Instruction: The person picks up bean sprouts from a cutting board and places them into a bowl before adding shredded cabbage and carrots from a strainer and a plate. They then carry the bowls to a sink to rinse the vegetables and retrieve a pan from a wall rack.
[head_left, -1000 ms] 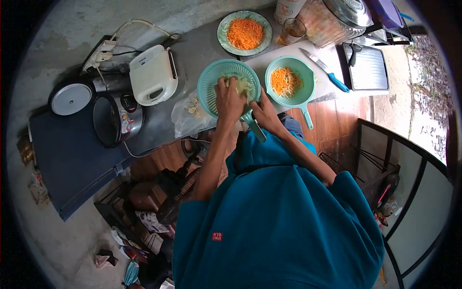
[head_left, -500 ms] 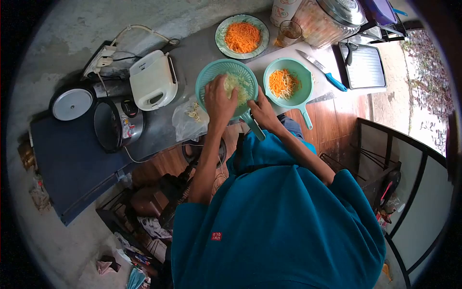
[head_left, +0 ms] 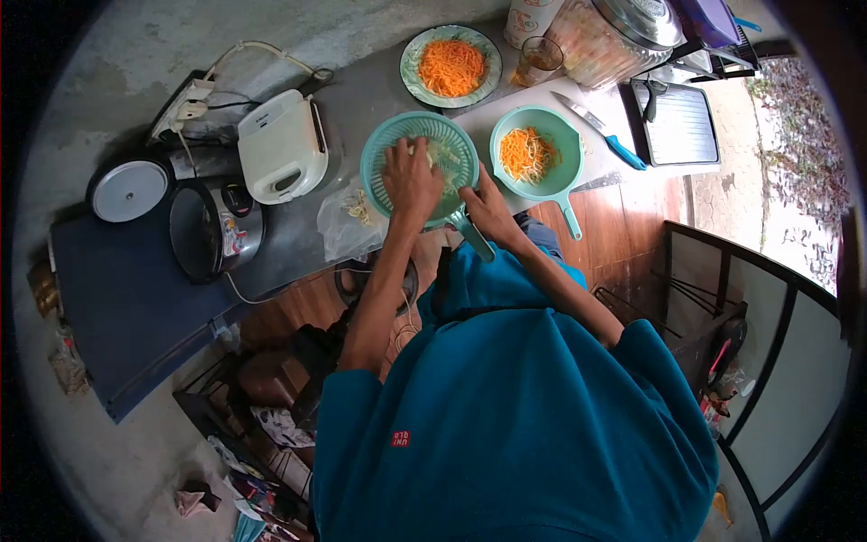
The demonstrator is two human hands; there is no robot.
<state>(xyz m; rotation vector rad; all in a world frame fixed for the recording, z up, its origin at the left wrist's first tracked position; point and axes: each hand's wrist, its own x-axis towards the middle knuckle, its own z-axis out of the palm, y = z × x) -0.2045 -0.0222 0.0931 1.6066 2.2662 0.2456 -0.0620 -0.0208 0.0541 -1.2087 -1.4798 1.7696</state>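
My left hand is inside a green strainer, fingers spread over pale shredded food on its left side. My right hand is closed on the strainer where its handle joins the rim. To the right, a second green strainer holds orange and whitish shreds, with its handle pointing toward me. Behind them, a patterned plate bears orange shreds. Left of my left hand lies a clear plastic bag with some pale shreds on it.
A knife with a blue handle lies on a white board right of the strainers. A glass and large jar stand behind. A white appliance and a cooker stand left; a grill plate is far right.
My left hand has shifted slightly left inside the strainer and its fingers are more spread. My right hand keeps its hold. The whole view has shifted a little.
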